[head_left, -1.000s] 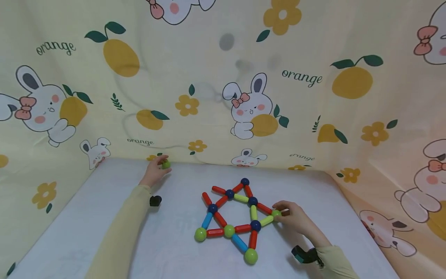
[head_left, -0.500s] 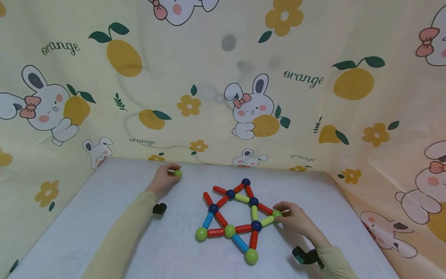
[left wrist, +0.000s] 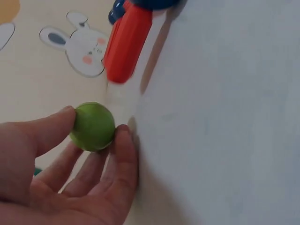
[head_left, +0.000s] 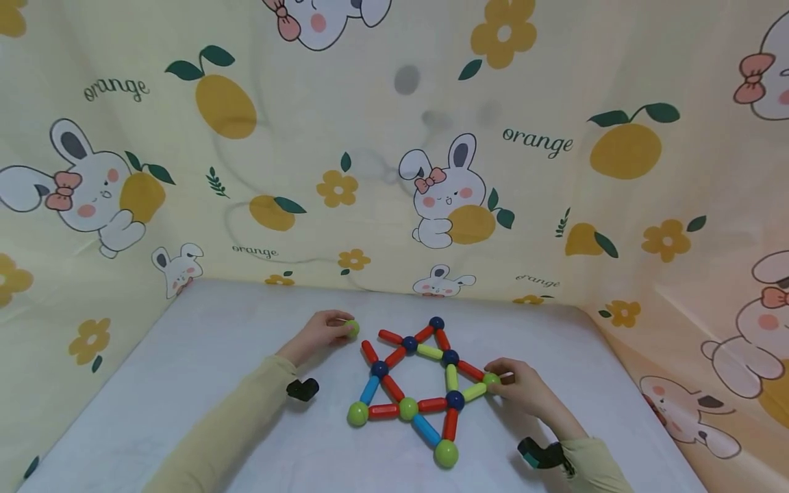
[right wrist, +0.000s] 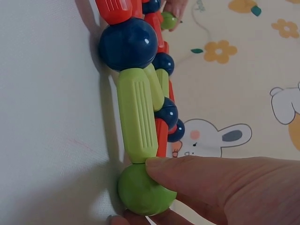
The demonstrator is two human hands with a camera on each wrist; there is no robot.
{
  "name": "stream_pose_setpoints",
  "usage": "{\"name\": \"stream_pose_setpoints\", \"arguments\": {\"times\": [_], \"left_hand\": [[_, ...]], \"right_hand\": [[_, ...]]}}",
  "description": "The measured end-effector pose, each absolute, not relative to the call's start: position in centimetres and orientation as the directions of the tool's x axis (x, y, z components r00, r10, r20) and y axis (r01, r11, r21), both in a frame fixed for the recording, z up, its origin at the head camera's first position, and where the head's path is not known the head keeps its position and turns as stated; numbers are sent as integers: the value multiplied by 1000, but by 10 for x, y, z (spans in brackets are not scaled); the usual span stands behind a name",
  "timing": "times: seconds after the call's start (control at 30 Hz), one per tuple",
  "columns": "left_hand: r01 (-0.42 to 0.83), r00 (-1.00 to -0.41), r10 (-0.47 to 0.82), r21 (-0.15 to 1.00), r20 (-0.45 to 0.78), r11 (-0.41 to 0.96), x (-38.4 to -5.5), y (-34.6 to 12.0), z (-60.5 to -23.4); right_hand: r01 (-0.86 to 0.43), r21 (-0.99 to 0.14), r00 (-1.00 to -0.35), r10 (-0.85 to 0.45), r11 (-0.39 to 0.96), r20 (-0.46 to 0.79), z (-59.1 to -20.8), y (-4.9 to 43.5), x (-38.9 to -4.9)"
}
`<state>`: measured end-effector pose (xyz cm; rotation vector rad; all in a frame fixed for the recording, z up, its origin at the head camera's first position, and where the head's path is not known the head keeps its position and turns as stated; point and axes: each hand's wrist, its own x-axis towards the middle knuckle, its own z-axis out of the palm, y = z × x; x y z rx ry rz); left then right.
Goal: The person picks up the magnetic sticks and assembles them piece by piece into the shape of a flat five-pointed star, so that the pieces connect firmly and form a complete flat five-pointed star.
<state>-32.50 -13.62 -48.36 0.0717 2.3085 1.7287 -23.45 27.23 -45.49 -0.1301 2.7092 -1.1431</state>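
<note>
My left hand [head_left: 317,335] pinches a loose green ball [left wrist: 93,126] between thumb and fingertips, just left of a flat frame of rods and balls. Two red rods, one a left-pointing rod [head_left: 390,337] and one an upper-left rod [head_left: 369,352], have free ends near that ball; a gap shows between. At the frame's right corner my right hand [head_left: 524,387] pinches another green ball [right wrist: 145,190], thumb on top. A yellow-green rod [right wrist: 137,115] joins that ball to a navy ball [right wrist: 129,44]. Part of the right fingers is hidden behind the ball.
The frame lies on a white tabletop [head_left: 296,452]. Its near side has a blue rod [head_left: 425,431] and a green corner ball [head_left: 446,453]. A printed cloth [head_left: 370,219] with rabbits and oranges hangs behind and along the sides. Dark wrist cameras [head_left: 303,389] are strapped on.
My left hand has brought its green ball right and nearer, from the table's back edge to beside the red rod ends. My right hand stays on its corner ball.
</note>
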Motion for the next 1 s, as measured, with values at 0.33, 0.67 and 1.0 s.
{"name": "stream_pose_setpoints", "arguments": {"times": [0.33, 0.67, 1.0], "left_hand": [[-151, -949, 214, 931, -230, 332, -320, -117, -481], [-138, -974, 116, 919, -193, 369, -315, -100, -474], [-25, -983, 151, 883, -108, 469, -321, -88, -477]], "right_hand": [[15, -713, -976, -145, 701, -163, -458, 275, -235], [20, -717, -976, -142, 696, -165, -459, 276, -235], [13, -715, -978, -139, 699, -154, -459, 274, -234]]}}
